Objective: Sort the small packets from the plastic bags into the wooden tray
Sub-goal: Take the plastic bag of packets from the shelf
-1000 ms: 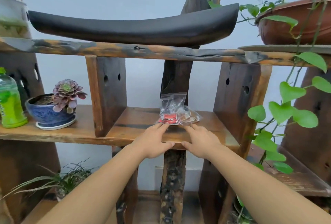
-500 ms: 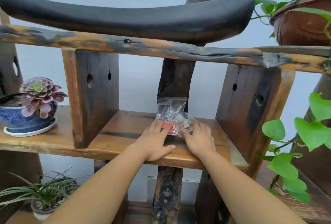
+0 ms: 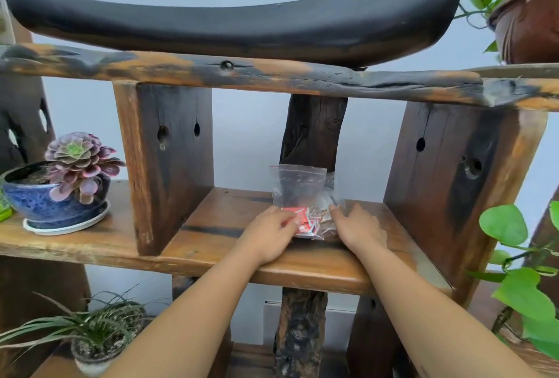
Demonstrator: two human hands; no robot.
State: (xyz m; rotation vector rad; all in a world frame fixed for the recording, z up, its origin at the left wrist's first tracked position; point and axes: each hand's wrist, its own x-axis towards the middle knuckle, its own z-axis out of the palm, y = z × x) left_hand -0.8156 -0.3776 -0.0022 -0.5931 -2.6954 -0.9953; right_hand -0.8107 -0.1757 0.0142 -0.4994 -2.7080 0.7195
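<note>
While the plastic bags (image 3: 302, 196) lie on the shelf (image 3: 217, 226), left hand (image 3: 269, 235) and right hand (image 3: 357, 228) curl round their sides, likely to lift them

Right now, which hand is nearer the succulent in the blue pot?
Left. The left hand rests on the plastic bags, on the side toward the succulent; the right hand is on the bags' far side.

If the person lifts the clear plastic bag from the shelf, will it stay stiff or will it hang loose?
The clear plastic bag is thin, creased film, so it will probably flop and sag. The small packets lie heaped at its bottom, so the weight likely hangs low. It looks light; the glossy film may slip between the left hand and the right hand.
</note>
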